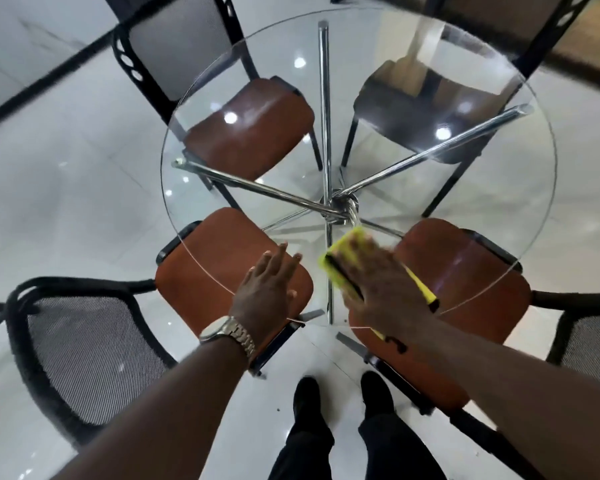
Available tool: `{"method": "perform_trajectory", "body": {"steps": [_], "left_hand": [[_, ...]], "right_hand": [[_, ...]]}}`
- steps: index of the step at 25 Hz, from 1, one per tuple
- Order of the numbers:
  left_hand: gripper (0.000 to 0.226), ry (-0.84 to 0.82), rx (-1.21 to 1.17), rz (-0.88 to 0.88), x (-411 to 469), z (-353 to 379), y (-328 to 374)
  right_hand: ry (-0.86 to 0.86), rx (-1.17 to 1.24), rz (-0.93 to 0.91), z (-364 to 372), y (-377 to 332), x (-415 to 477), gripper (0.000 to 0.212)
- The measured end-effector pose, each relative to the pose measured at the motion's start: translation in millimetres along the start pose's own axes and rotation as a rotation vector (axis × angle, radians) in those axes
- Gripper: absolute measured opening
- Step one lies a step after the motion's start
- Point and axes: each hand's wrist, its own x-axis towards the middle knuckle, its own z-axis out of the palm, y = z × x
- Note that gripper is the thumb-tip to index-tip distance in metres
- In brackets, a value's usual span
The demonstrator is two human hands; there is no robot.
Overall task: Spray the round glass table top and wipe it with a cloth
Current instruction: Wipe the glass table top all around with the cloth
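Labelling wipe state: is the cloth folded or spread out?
Folded, apparently: the yellow cloth sits as a compact pad under the flat right hand on the glass table top, not spread wide.

A silver link-band wristwatch circles the left wrist, forearms bare, with dark trousers and black shoes below.

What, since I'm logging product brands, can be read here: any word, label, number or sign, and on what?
No text can be read in this view.
Watch on the left wrist: dial too small and blurred to read.
Dark marks near the right wrist: blurred, not legible.
Yellow cloth under the right hand: no print shows.
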Motion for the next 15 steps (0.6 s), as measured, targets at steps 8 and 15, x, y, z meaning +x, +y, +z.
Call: {"method": "perform_trajectory", "body": {"steps": [8,15], "left_hand": [[0.112,-0.198,0.120,0.180,18.8,-17.9,14.1],[0.114,-0.195,0.204,0.227,27.3,-11.4,13.3]], "right_hand": [[0.081,0.090,0.797,-19.2,38.4,-44.4,0.075],[0.168,0.464,1.065,8.2,-63.1,-49.6,0.082]]}}
